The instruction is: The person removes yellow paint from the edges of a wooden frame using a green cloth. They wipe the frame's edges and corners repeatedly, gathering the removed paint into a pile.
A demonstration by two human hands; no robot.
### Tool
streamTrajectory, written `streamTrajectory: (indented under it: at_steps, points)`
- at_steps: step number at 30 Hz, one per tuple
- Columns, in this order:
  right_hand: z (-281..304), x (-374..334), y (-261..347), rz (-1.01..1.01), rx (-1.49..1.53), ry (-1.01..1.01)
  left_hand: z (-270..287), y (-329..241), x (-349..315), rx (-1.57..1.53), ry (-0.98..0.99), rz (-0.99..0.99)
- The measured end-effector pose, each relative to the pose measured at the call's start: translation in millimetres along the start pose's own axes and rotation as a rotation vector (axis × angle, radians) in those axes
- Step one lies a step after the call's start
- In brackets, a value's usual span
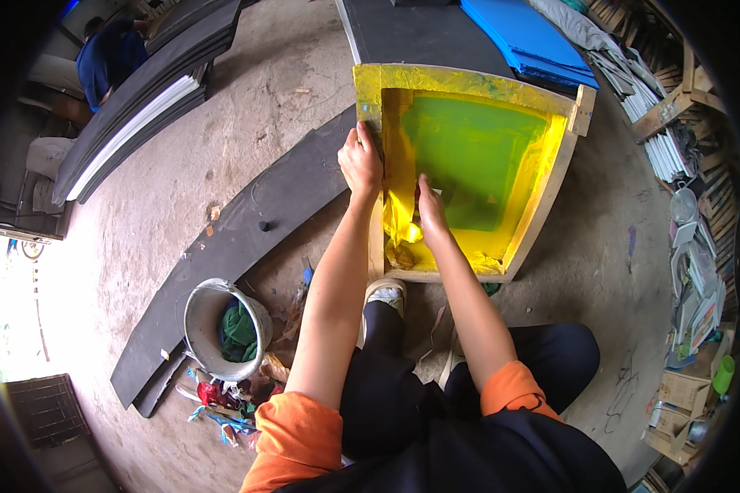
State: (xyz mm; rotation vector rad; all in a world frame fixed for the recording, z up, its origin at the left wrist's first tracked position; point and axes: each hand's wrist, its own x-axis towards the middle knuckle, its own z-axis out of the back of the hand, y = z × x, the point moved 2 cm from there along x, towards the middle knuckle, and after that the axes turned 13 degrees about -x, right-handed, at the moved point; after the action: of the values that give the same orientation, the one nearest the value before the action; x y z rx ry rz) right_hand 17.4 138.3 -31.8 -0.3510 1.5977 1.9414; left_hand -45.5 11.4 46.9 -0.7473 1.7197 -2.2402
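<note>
Above our knees, tilted up against or close to the black table point(427, 41), we have the frame point(469, 80), a wooden rectangle smeared with yellow ink point(460, 260) and strung with a green-tinted mesh point(477, 156). Its lower rail sits near our shoe point(386, 292); whether its upper end rests on the table we cannot tell. Our left hand point(362, 164) is closed around the left rail, toward the upper corner. Our right hand point(432, 215) is inside the frame, low and to the left over the mesh, its fingers curled beside a crumpled yellow film point(401, 218); a small pale bit shows by the thumb, but whether we grip anything there is hidden.

We judge the wood stiff and fairly light, though awkward for one hand because it is broad. The mesh looks thin and taut, so a poke or hard push could tear it, and the ink, if wet, would make the inner edges slippery. The bare outer wood of the side rails seems the best hold, fingers behind and thumb in front, clear of the mesh. To our left stands a bucket point(260, 316) with green cloth point(238, 333) in it.
</note>
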Motion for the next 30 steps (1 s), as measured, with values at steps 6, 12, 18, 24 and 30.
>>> streamTrajectory:
  at_steps: [6,12,18,24,30]
  points:
    - [-9,-9,64,0.214,-0.086,-0.154,3,1,2,-0.008,-0.009,-0.018]
    - [-22,1,49,0.335,-0.132,-0.405,1,-2,-1,-0.007,-0.011,-0.002]
    - [-28,-10,48,0.510,-0.110,-0.534,4,-5,-1,0.016,-0.010,0.024]
    - [-8,-46,72,0.689,-0.113,-0.515,-2,-4,-2,0.013,-0.019,0.017]
    - [40,-69,18,0.606,-0.228,-0.495,6,8,8,0.011,-0.035,0.036]
